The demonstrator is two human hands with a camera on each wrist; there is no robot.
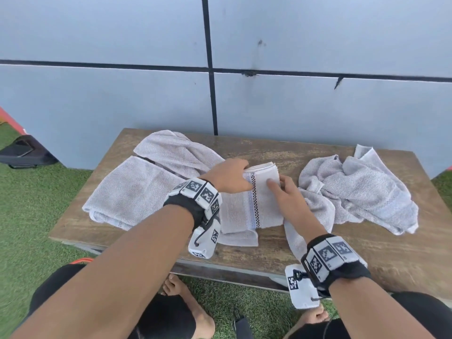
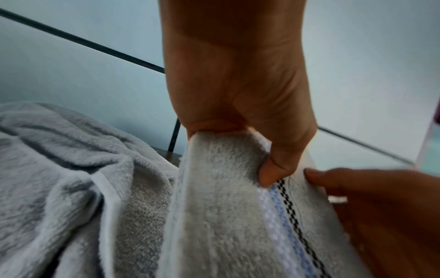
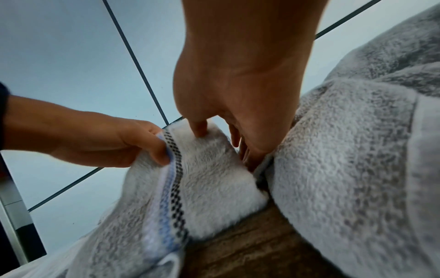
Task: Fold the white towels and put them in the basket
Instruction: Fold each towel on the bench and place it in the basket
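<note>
A small folded white towel with a blue and black checked stripe lies at the middle of the wooden table. My left hand pinches its far left end, thumb on the stripe, as the left wrist view shows. My right hand holds the far right edge, thumb on top and fingers tucked below, clear in the right wrist view. Unfolded white towels lie left, behind and crumpled right. No basket is in view.
A grey panelled wall stands right behind the table. Artificial grass surrounds it, with a black object on the ground at the left. My bare feet are under the table's front edge.
</note>
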